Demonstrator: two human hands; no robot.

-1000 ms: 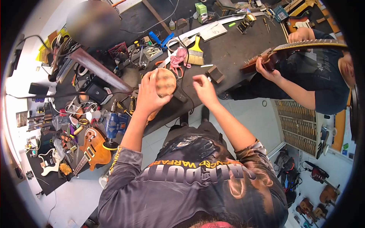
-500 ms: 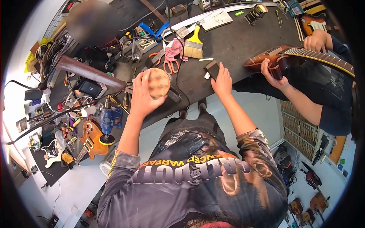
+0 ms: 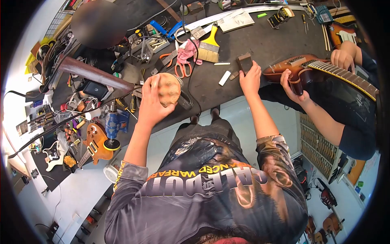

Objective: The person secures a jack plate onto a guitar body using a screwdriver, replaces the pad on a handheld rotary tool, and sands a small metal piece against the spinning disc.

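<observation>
My left hand [image 3: 149,103] is closed around the edge of a round, tan foam polishing pad [image 3: 169,90] with a waffled face, held up over the bench edge. On the bench, my right hand [image 3: 250,79] grips a dark rectangular block [image 3: 244,63] between thumb and fingers. Just left of that hand lie a small white rectangular piece [image 3: 224,78] and a small brown piece [image 3: 234,75]. Orange-handled scissors [image 3: 183,70], a pink cloth [image 3: 187,53] and a wide yellow-handled brush [image 3: 209,51] rest beyond my hands.
At right, another person's hand [image 3: 298,91] supports a sunburst electric guitar [image 3: 290,67] by the bench edge. To the left stand a blue drill with a round pad [image 3: 116,122] and an orange-brown guitar body [image 3: 97,142]. A black cable [image 3: 196,87] crosses the bench.
My right hand has moved right and slightly away from me with the dark block, exposing more of the white piece and the brown piece. The pad stays in my left hand.
</observation>
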